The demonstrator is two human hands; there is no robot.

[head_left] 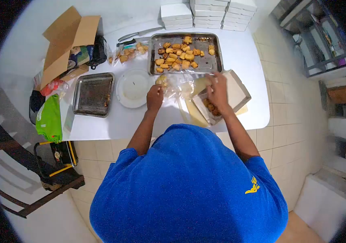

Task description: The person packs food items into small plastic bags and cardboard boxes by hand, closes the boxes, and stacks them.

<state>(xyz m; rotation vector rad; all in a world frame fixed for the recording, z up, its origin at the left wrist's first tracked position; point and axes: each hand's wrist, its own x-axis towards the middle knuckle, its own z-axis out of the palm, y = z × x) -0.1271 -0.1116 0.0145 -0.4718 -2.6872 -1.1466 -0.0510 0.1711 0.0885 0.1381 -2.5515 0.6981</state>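
Note:
My left hand [154, 97] is closed on the edge of a clear plastic bag [177, 87], which lies in front of the large baking tray [211, 67]. A golden pastry [161, 80] shows at the bag's left end, just beyond my fingers. Over an open white cardboard box [237, 95] reaches my right hand [218, 92], its fingers smeared by motion. Browned pieces [212, 107] lie inside the box, partly hidden by that hand and wrist. Pale yellow sheets [193, 113] stick out under the box. Several baked pastries [177, 54] are spread over the large tray.
A white plate [132, 89] and a smaller dark tray [94, 94] stand to the left. Behind them lie a bag of pastries [129, 53] and a knife [140, 33]. Stacked white boxes [209, 14] line the back. An open carton [59, 52] and green bag [49, 119] occupy the left edge.

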